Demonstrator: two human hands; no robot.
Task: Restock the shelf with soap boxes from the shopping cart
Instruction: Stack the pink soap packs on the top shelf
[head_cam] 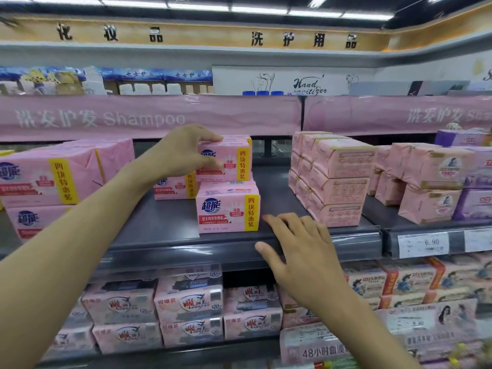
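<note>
The left arm [80, 235] is stretched from the lower left up and forward, bare to the wrist. The left hand [183, 150] is curled round a soap box [234, 158]: the fingers are laid over its top edge and the thumb is pressed against its front face. The right forearm [351, 315] is raised from the lower right. The right hand [300, 251] is held palm down, fingers straight and slightly spread, and is laid on the front edge of the shelf [159, 222], the thumb set apart over the lip.

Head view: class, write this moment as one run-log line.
left hand: grips upper soap box | right hand: rests on shelf edge | front soap box: stands on shelf
</note>
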